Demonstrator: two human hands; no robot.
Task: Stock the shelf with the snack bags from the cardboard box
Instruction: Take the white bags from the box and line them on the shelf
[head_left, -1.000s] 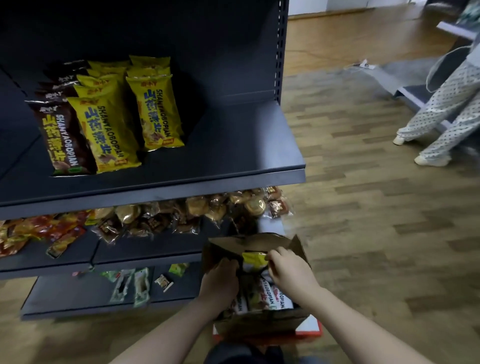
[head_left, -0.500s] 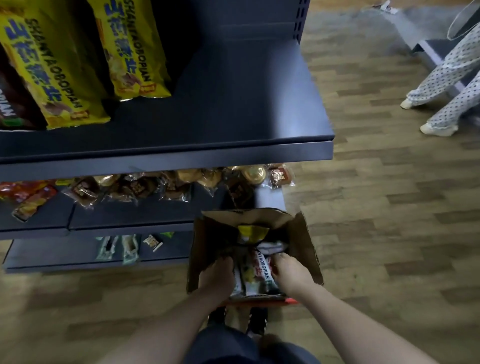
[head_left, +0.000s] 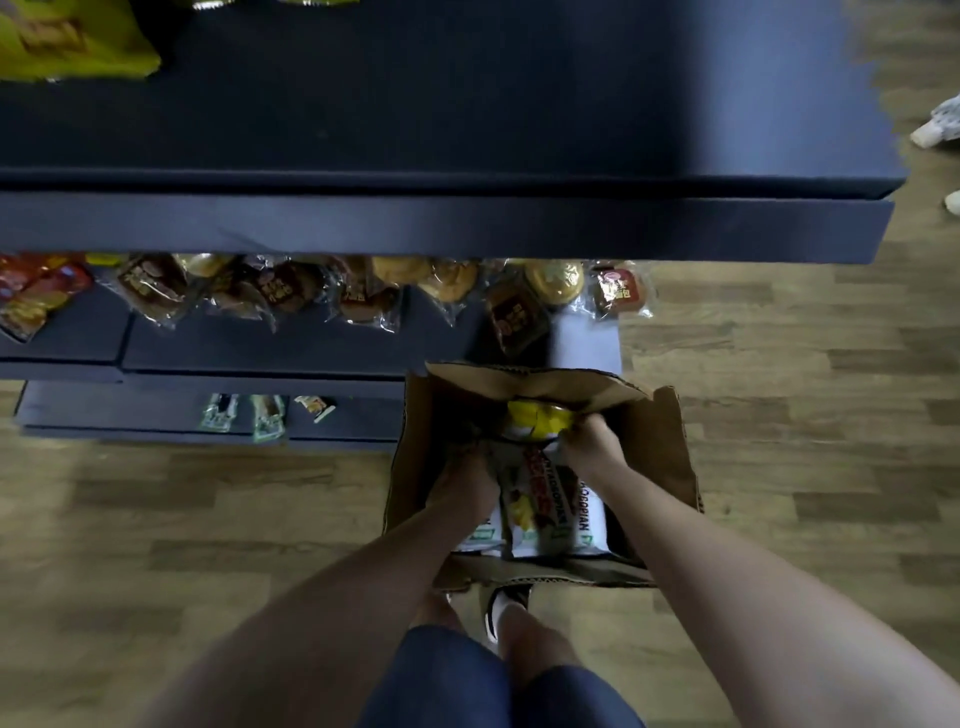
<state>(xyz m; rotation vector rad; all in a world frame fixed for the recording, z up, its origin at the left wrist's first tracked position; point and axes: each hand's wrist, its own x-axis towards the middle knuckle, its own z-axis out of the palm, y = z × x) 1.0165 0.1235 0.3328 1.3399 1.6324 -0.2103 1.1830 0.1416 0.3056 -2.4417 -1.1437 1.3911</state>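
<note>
An open cardboard box (head_left: 670, 457) stands on the floor below me, in front of the dark shelf unit (head_left: 467, 223). Inside lie several white snack bags (head_left: 545, 509) and a yellow bag (head_left: 537, 418) at the far end. Both my hands are down in the box. My left hand (head_left: 467, 480) grips the left side of the white bags, its fingers hidden behind them. My right hand (head_left: 592, 441) is curled round the top end of the white bags, beside the yellow bag. A yellow snack bag (head_left: 72, 41) lies on the upper shelf at top left.
The middle shelf holds wrapped pastries (head_left: 363, 291) and red packets (head_left: 36, 296). Small packets (head_left: 265, 413) lie on the bottom shelf. Another person's feet (head_left: 935, 124) are at the far right on the wooden floor (head_left: 779, 415). My own feet (head_left: 504, 608) stand just behind the box.
My head has tilted further down and closer, so the upper shelf's bags have slid out of view. Both hands have stayed in the box, and the right hand has moved up toward the yellow bag.
</note>
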